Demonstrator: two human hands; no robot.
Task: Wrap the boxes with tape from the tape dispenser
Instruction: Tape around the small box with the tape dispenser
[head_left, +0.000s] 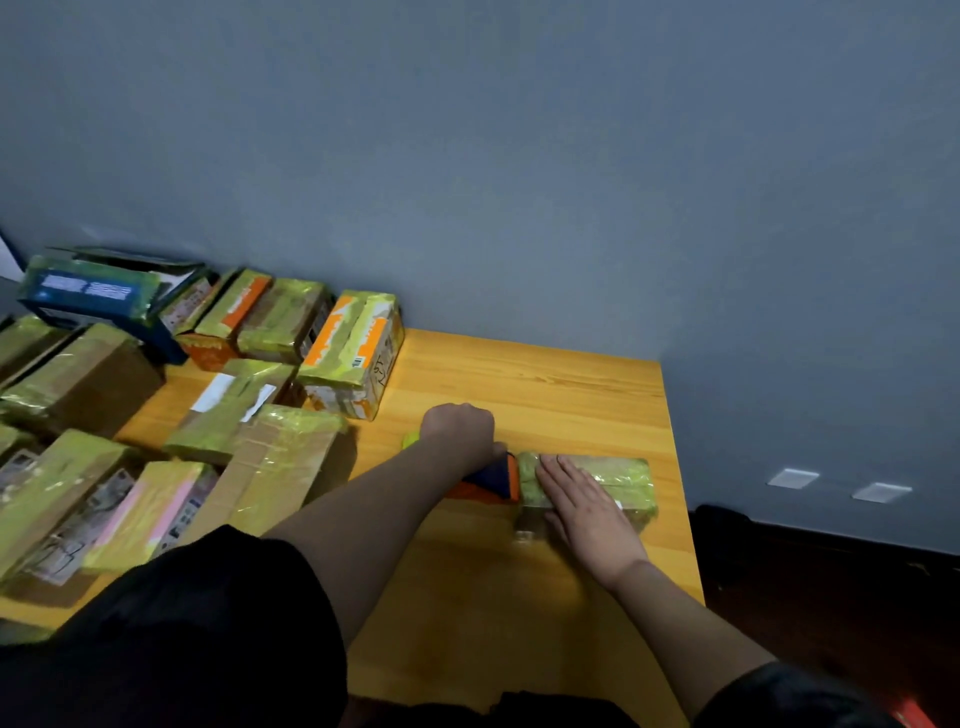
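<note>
A small box (618, 480) covered in yellow-green tape lies on the wooden table (545, 379) near its right edge. My right hand (582, 501) lies flat on top of the box, fingers straight. My left hand (460, 431) grips the tape dispenser (493, 480), an orange and dark blue tool pressed against the box's left end. A bit of its yellow-green tape roll (410, 441) shows behind my left wrist. The dispenser's handle is hidden inside my fist.
Several taped boxes (270, 467) crowd the left half of the table, with an orange-printed one (353, 353) nearest my left hand. A grey wall runs behind. The table's right edge drops to a dark floor (831, 597).
</note>
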